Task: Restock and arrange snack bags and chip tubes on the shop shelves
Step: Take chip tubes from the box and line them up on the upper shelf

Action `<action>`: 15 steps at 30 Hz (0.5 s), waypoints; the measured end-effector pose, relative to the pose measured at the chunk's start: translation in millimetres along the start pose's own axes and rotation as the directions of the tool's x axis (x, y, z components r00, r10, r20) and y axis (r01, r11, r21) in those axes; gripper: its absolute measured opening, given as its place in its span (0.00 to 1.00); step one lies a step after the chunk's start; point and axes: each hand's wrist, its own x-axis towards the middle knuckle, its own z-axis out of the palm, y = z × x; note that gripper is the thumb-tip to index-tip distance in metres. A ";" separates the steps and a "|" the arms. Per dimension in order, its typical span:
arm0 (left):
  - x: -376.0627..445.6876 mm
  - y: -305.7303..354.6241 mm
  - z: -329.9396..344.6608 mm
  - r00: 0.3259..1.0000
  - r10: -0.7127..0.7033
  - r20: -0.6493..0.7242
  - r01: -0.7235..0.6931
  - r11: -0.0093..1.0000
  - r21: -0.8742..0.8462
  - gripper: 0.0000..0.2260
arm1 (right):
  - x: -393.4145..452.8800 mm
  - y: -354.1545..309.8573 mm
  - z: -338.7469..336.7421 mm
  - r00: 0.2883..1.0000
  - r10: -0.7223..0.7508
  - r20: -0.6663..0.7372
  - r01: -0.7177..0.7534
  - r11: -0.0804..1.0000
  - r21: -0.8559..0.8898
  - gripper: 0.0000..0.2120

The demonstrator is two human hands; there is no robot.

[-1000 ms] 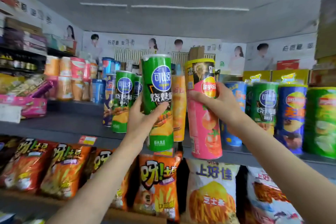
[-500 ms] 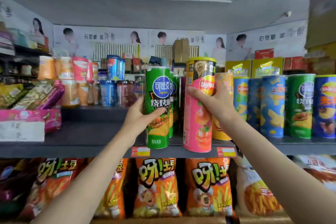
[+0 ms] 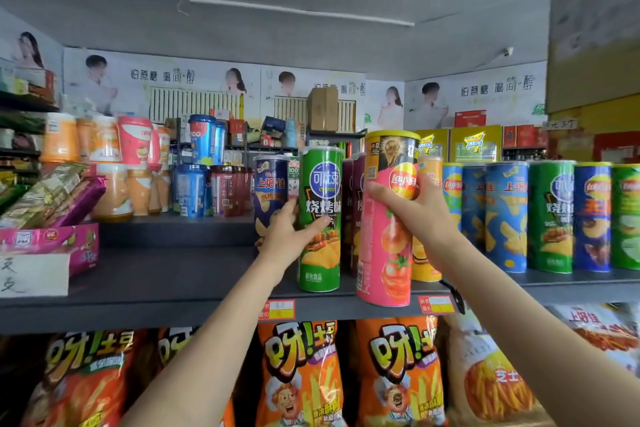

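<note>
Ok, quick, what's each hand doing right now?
Left hand: grips the green chip tube.
Right hand: grips the pink chip tube.

Single head-worn wide-angle view, facing forward at dark shelf [image 3: 180, 281] from about arm's reach. Ceiling along top, bag row cut off at bottom edge. Both forearms entering from below. Strong bending toward frame edges.
</note>
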 end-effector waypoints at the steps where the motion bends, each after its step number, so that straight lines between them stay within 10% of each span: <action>1: 1.9 -1.0 1.4 1.000 -0.001 0.001 0.001 1.000 -0.007 0.22 | 1.5 2.6 1.8 1.000 0.003 0.000 -0.003 1.000 -0.005 0.17; 15: 9.3 -13.3 14.0 0.995 0.058 -0.080 -0.045 0.986 0.159 0.30 | 8.4 15.9 10.8 0.990 -0.095 -0.100 0.075 0.978 -0.193 0.30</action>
